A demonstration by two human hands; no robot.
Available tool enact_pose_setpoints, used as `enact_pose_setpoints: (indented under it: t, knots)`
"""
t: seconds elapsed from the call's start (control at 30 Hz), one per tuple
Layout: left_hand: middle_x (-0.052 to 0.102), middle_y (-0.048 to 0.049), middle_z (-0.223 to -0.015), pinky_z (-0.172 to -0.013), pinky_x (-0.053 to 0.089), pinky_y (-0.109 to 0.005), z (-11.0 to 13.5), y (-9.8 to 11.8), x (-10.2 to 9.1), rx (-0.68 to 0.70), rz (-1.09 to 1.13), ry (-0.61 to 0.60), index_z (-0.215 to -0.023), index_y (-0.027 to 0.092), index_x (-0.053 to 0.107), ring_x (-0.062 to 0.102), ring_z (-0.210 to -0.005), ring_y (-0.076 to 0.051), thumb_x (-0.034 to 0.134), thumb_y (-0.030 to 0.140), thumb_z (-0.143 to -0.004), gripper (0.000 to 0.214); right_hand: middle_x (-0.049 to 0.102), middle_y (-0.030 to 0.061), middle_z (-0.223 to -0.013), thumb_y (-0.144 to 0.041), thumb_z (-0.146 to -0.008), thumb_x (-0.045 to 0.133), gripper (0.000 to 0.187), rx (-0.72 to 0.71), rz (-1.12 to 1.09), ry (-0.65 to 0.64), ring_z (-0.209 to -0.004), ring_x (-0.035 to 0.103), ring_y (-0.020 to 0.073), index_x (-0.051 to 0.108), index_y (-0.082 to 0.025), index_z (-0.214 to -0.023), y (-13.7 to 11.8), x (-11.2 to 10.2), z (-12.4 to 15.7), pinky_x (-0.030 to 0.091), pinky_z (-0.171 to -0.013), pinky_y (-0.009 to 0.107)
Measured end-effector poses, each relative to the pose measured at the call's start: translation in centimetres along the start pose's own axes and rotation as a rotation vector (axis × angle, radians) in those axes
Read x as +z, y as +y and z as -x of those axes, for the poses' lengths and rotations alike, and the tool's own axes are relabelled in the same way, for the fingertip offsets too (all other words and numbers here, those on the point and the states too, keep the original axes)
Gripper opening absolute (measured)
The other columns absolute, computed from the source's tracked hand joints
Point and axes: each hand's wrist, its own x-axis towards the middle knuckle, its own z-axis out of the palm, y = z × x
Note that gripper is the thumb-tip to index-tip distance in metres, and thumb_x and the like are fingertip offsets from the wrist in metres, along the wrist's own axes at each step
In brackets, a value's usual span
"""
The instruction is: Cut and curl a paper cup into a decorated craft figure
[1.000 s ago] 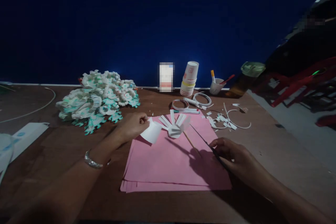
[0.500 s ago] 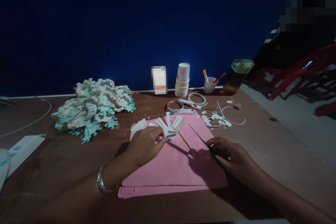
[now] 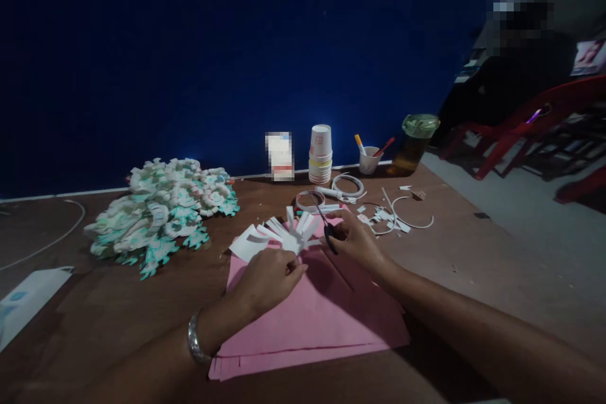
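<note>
My left hand (image 3: 271, 281), with a silver bangle at the wrist, is closed on white paper cut into strips (image 3: 293, 240). The strips fan outward like petals; it resembles a slit paper cup. In my right hand (image 3: 357, 240) are dark-handled scissors (image 3: 330, 233), blades pointing up and away, just right of the strips. Whether the blades are apart I cannot tell. Both hands are over a stack of pink paper sheets (image 3: 303, 328). A thin stick (image 3: 339, 273) lies on the top sheet. A flat white piece of paper (image 3: 243, 245) is beside the strips on the left.
White and teal paper flowers (image 3: 161, 214) are piled at left. Behind stand stacked paper cups (image 3: 320, 154), a cup with pens (image 3: 370, 161) and a jar of amber liquid (image 3: 416, 145). A tape roll (image 3: 310, 202), cable (image 3: 348, 186) and paper scraps (image 3: 386, 218) lie nearby. A person sits beyond.
My right hand has moved left and away from me with the scissors, from the pink sheet's right edge to beside the strips. My left hand keeps hold of the paper. The view has shifted slightly.
</note>
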Motion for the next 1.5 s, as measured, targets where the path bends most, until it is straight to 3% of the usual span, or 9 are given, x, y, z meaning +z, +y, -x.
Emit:
enact_pose_setpoints:
  t: [0.13, 0.27, 0.43, 0.6, 0.9, 1.07, 1.23, 1.33, 1.5]
  knots:
    - [0.056, 0.0004, -0.055, -0.057, 0.027, -0.028, 0.1, -0.6, 0.2, -0.018, 0.131, 0.022, -0.055, 0.018, 0.055, 0.048, -0.056, -0.014, 0.055, 0.04, -0.09, 0.041, 0.063, -0.0046, -0.058, -0.031, -0.069, 0.072, 0.034, 0.047, -0.115, 0.014, -0.05, 0.056, 0.0137, 0.063, -0.021, -0.101, 0.4, -0.1, -0.7, 0.038, -0.048, 0.023]
    - [0.051, 0.0026, -0.054, -0.051, 0.027, -0.025, -0.1, -1.3, 0.4, -0.138, 0.365, 0.048, -0.055, 0.018, 0.052, 0.045, -0.052, -0.012, 0.061, 0.048, -0.085, 0.043, 0.065, -0.0028, -0.066, -0.042, -0.068, 0.076, 0.045, 0.072, -0.279, 0.047, -0.053, 0.057, 0.0137, 0.061, -0.02, -0.105, -0.8, -1.6, -1.3, 0.042, -0.048, 0.023]
    - [0.06, 0.0041, -0.061, -0.036, 0.023, -0.02, -0.2, -1.6, 0.6, -0.335, 1.093, -0.18, -0.102, 0.018, 0.061, 0.038, -0.036, -0.007, 0.07, 0.057, -0.078, 0.047, 0.063, -0.0038, -0.071, -0.028, -0.058, 0.089, 0.045, 0.056, -0.754, -0.005, -0.056, 0.057, 0.0111, 0.063, -0.021, -0.094, -3.2, -3.5, -1.6, 0.039, -0.047, 0.021]
    - [0.063, -0.0035, -0.075, -0.041, 0.032, -0.017, 0.1, -0.5, 1.2, -0.31, 1.682, -0.081, -0.083, 0.016, 0.065, 0.06, -0.066, -0.013, 0.087, 0.051, -0.063, 0.046, 0.058, -0.0066, -0.068, -0.025, -0.062, 0.088, 0.039, 0.067, -0.833, -0.172, -0.052, 0.051, 0.0075, 0.063, -0.022, -0.093, -4.4, -3.6, -0.5, 0.034, -0.045, 0.02]
    - [0.06, 0.0023, -0.07, -0.044, 0.023, -0.018, -0.2, 0.5, 1.5, -0.381, 1.467, 0.25, -0.076, 0.017, 0.063, 0.043, -0.054, -0.006, 0.088, 0.033, -0.066, 0.031, 0.062, -0.0058, -0.073, -0.023, -0.062, 0.089, 0.047, 0.061, -0.766, -0.209, -0.054, 0.055, 0.0088, 0.061, -0.023, -0.1, -4.1, -3.2, 0.1, 0.036, -0.047, 0.021]
    - [0.05, 0.0038, -0.062, -0.047, 0.027, -0.021, 0.6, -0.3, 2.3, -0.259, 1.235, 0.173, -0.072, 0.016, 0.061, 0.039, -0.054, -0.007, 0.079, 0.042, -0.078, 0.032, 0.061, -0.0048, -0.076, -0.025, -0.062, 0.088, 0.043, 0.054, -0.739, -0.155, -0.053, 0.052, 0.0082, 0.061, -0.022, -0.096, -4.5, -3.6, 0.2, 0.035, -0.046, 0.021]
    - [0.04, 0.0076, -0.06, -0.045, 0.024, -0.018, 0.1, -0.3, 2.4, -0.24, 1.49, 0.189, -0.07, 0.016, 0.053, 0.03, -0.051, -0.004, 0.079, 0.037, -0.08, 0.035, 0.058, -0.0041, -0.075, -0.037, -0.068, 0.085, 0.044, 0.013, -0.681, -0.046, -0.06, 0.054, 0.0114, 0.06, -0.022, -0.1, -3.8, -3.5, 0.2, 0.041, -0.052, 0.024]
    - [0.044, 0.0066, -0.066, -0.042, 0.023, -0.015, -0.5, -0.3, 1.7, -0.243, 1.701, 0.297, -0.077, 0.015, 0.057, 0.032, -0.052, -0.003, 0.083, 0.037, -0.076, 0.033, 0.06, -0.0023, -0.079, -0.04, -0.077, 0.078, 0.041, -0.06, -0.469, 0.058, -0.068, 0.056, 0.014, 0.058, -0.023, -0.108, -2.9, -2.7, 1.0, 0.044, -0.059, 0.026]
    - [0.053, 0.0043, -0.078, -0.041, 0.026, -0.013, -0.5, -0.4, 0.7, -0.291, 1.817, 0.412, -0.088, 0.016, 0.063, 0.037, -0.054, -0.002, 0.088, 0.039, -0.069, 0.039, 0.055, -0.0053, -0.064, -0.036, -0.086, 0.068, 0.025, -0.081, -0.048, -0.206, -0.055, 0.047, 0.0125, 0.055, -0.022, -0.102, -2.8, 0.2, 3.9, 0.034, -0.052, 0.024]
